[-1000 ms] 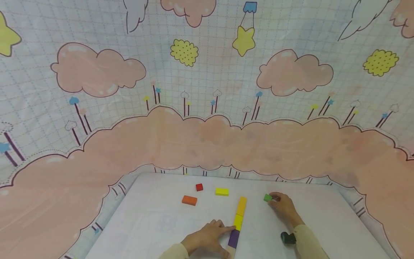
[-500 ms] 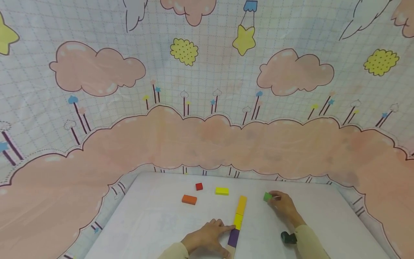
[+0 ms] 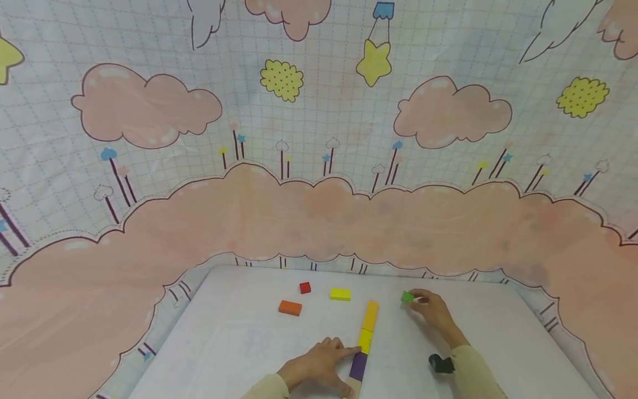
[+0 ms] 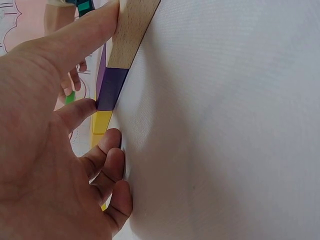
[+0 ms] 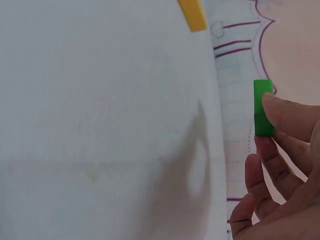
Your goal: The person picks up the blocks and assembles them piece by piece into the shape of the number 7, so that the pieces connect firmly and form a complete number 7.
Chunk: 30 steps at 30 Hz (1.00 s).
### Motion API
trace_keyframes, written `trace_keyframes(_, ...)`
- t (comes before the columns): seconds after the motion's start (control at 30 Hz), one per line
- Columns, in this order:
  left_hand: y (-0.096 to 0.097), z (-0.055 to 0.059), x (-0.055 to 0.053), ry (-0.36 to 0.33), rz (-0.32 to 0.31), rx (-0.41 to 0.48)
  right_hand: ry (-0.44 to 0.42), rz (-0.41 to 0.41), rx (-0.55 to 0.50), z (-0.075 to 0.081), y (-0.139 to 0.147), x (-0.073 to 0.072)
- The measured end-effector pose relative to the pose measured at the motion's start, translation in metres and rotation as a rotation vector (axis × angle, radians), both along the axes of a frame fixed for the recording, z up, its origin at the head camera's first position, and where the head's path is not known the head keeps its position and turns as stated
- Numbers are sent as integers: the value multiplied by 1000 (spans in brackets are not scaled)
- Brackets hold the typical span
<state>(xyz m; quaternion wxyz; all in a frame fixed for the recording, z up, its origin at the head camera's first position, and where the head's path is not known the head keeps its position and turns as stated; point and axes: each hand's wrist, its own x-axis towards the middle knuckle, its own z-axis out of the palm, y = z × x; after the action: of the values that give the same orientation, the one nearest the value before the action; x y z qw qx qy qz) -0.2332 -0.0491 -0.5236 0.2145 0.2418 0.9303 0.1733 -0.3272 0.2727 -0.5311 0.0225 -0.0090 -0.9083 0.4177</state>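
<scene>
A row of wooden blocks runs away from me: a plain wood block (image 4: 131,35), a purple block (image 3: 358,367), a yellow block (image 3: 365,341) and an orange-yellow block (image 3: 370,316). My left hand (image 3: 321,363) lies along its left side. The index fingertip touches the row near the purple-yellow joint, and the thumb rests on the plain block; the other fingers bend loosely. Between thumb and fingertips, my right hand (image 3: 435,313) pinches a green block (image 5: 263,107). In the right wrist view the green block appears held off the table, right of the row's far end.
On the white table (image 3: 224,343) behind the row lie a red block (image 3: 305,287), an orange block (image 3: 290,308) and another yellow block (image 3: 340,295). A dark object (image 3: 441,363) sits by my right sleeve. A patterned cloth (image 3: 319,216) rises behind the table.
My right hand has shifted slightly up and left in the head view, carrying the green block. My left hand stays in place on the row.
</scene>
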Motion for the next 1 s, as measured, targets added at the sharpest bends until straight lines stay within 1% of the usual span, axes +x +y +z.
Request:
trace_keyframes(0.2,0,1,0,-14,14,-4,27,14,-18,12,-12,0)
trace_keyframes(0.3,-1,2,0,-8,11,-3,44,21,-20,16,-18,-2)
trace_keyframes(0.37,-1,2,0,-8,12,-1,53,27,-19,16,-20,-3)
trace_keyframes(0.57,0,0,0,-17,2,11,42,21,-23,13,-24,-4)
trace_keyframes(0.83,-1,-1,0,4,-13,4,49,32,-25,12,-34,-4)
trace_keyframes(1.0,-1,0,0,5,-14,8,57,36,-15,11,-43,-4)
